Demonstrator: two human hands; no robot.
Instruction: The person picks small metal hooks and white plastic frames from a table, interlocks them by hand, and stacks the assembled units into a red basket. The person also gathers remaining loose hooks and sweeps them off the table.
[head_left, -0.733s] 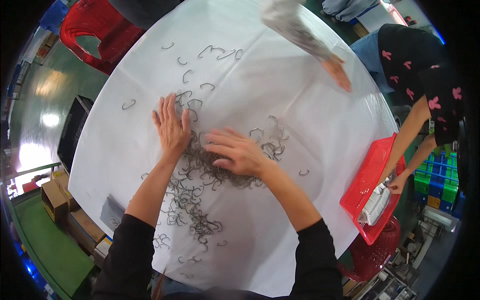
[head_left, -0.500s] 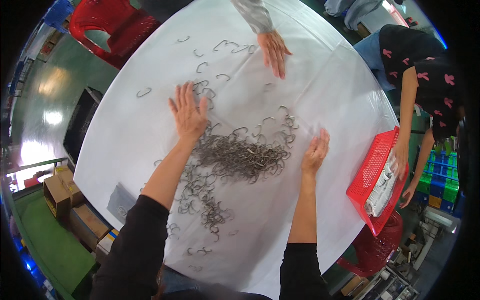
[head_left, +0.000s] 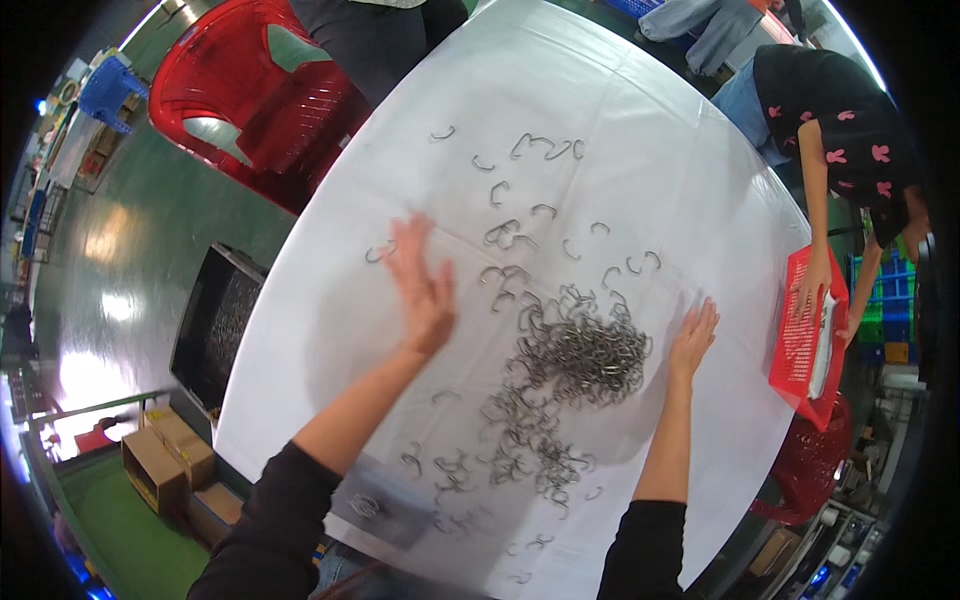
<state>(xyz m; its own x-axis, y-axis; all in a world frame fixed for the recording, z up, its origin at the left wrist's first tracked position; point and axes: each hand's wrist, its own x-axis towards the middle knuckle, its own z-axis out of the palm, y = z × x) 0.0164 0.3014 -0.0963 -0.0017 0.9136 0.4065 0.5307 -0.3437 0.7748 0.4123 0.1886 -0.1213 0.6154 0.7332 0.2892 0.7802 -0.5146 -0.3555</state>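
My left hand (head_left: 422, 285) is raised over the white-covered table (head_left: 350, 350), left of the metal pile. Motion smears it a little, but its fingers are spread and hold nothing. My right hand (head_left: 692, 335) lies at the pile's right side, fingers stretched out, empty. Between the hands sits a dense heap of curved metal hooks (head_left: 585, 350), C-shaped and dull grey. Looser hooks (head_left: 525, 435) trail from the heap toward me, and single ones (head_left: 545, 210) are scattered farther off. One hook (head_left: 380, 252) rests just left of my left fingertips.
A clear plastic bag (head_left: 385, 515) lies by my left forearm. At the right, another person's hands reach to a red basket (head_left: 800, 340) with white items. A red chair (head_left: 290, 110), a black bin (head_left: 225, 320) and cardboard boxes (head_left: 165, 460) stand along the left.
My view has shifted, so the table sits farther right. My left hand has moved away from the heap to the left. The hand reaching in from the far side has gone from the table.
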